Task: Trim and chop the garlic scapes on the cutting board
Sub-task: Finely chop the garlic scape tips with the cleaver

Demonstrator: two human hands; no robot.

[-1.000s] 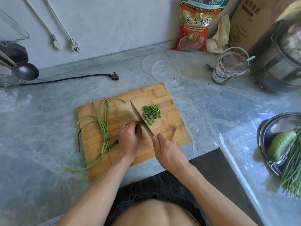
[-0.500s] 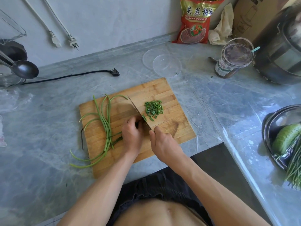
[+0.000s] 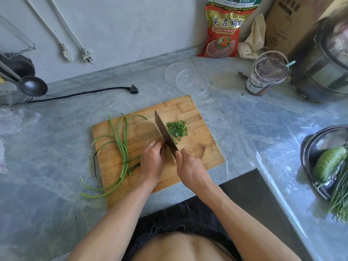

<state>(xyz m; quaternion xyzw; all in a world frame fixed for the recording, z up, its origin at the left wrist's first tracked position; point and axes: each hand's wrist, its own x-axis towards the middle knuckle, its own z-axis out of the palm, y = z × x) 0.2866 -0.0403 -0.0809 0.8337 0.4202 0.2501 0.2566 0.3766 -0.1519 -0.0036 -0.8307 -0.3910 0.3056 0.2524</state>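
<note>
From the head view, the right hand (image 3: 190,167) grips the cleaver (image 3: 165,131), blade down on the cutting board (image 3: 197,147) near the table's front edge. The left hand (image 3: 152,159), fingers curled, pins scape stems against the blade. Chopped pieces (image 3: 178,129) lie right of it; whole garlic scapes (image 3: 122,149) trail over the board's left edge.

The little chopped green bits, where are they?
In the head view, the chopped scape pieces lie in a small pile on the cutting board, just right of the cleaver blade.

knife (image 3: 165,133): blade now raised, broad face showing | right hand (image 3: 190,166): grip drawn back from chopped pile (image 3: 178,129)
</note>
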